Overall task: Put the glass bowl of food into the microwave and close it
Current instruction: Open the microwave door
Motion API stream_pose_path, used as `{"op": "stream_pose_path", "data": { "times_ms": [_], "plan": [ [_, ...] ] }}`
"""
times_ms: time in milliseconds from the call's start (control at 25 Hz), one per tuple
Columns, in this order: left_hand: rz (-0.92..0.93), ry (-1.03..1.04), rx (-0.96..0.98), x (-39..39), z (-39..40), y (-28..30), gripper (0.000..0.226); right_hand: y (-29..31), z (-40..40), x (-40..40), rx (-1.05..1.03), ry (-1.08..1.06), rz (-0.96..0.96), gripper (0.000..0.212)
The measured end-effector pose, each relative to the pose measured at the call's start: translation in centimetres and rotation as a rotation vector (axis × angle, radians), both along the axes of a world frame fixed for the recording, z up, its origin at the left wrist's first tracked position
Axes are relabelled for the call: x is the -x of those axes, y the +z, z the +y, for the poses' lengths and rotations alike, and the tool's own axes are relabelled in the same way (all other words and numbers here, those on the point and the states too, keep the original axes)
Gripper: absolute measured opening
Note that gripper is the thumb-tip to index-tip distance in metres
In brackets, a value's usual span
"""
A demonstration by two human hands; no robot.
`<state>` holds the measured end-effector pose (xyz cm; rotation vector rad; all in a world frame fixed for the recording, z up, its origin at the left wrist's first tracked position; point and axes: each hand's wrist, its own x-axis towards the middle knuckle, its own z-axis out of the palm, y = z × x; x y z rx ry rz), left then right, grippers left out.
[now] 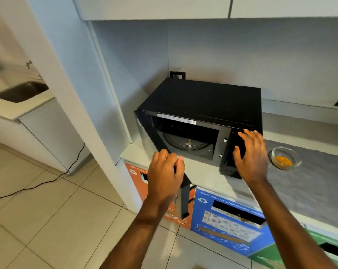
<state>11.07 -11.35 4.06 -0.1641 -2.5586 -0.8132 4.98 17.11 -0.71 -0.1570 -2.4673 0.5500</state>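
Note:
A black microwave [203,98] stands on the counter with its door [184,193] swung wide open toward me. Inside, the glass turntable [185,141] is bare. My left hand [165,175] is curled around the top edge of the open door. My right hand [250,154] is spread with fingers apart in front of the microwave's control panel, holding nothing. The glass bowl [285,158] with orange-yellow food sits on the grey counter mat just right of the microwave, apart from both hands.
The counter [207,171] carries a grey mat [309,181]. Below it stand orange [137,173], blue [228,220] and green [323,249] recycling bins. A white pillar [77,94] rises at left, with a sink [20,92] beyond. A black cable [38,186] trails on the tiled floor.

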Motion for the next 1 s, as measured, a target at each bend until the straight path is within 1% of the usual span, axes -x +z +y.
{"op": "stream_pose_path", "data": {
  "times_ms": [120, 240, 360, 560, 640, 760, 1000],
  "plan": [
    [-0.077, 0.041, 0.004, -2.1, -4.2, 1.0, 0.024, 0.5, -0.3, -0.5, 0.007, -0.003, -0.015, 0.054],
    [-0.099, 0.060, 0.090, -3.7, -8.1, 2.1, 0.023, 1.1, -0.9, -0.8, 0.018, -0.018, -0.033, 0.054],
    [-0.135, 0.084, 0.189, -4.5, -11.1, 2.9, 0.032, 1.6, -1.3, -1.2, 0.023, -0.026, -0.055, 0.056],
    [-0.318, 0.258, 0.426, -4.4, -14.4, 1.7, 0.060, 2.2, -1.7, -1.8, 0.003, -0.036, -0.121, 0.062],
    [-0.315, 0.313, 0.454, -4.0, -15.4, 1.1, 0.064, 2.3, -1.7, -1.8, -0.013, -0.036, -0.156, 0.065],
    [-0.293, 0.373, 0.491, -3.2, -16.7, 0.6, 0.064, 2.3, -1.6, -1.7, -0.032, -0.034, -0.197, 0.070],
    [-0.300, 0.409, 0.519, -2.2, -17.2, 0.1, 0.064, 2.2, -1.0, -1.6, -0.057, -0.008, -0.230, 0.075]
  ]
}}
